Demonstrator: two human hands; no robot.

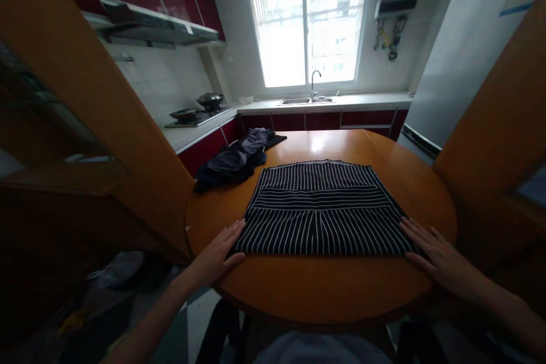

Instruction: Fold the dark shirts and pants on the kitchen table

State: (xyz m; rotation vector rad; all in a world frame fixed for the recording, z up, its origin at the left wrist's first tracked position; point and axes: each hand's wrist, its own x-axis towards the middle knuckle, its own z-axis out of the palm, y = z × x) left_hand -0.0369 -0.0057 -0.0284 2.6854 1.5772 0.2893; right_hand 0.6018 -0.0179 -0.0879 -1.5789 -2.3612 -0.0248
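A black garment with white stripes [318, 222] lies spread and folded on the round wooden table [324, 290]. Its stripes run upright, except for a band across the middle where they run sideways. At the garment's lower left corner rests my left hand [224, 247], fingers stretched out and thumb apart along the near edge. My right hand [429, 247] lies at the lower right corner in much the same way, fingers extended over the side edge. Neither hand grips the cloth.
A crumpled heap of dark clothes [241, 156] sits at the table's far left edge. Behind are a counter with a sink [307, 100], a stove [198, 116] with pans, and a fridge [456, 57] at the right. Wooden door frames [140, 119] flank the table.
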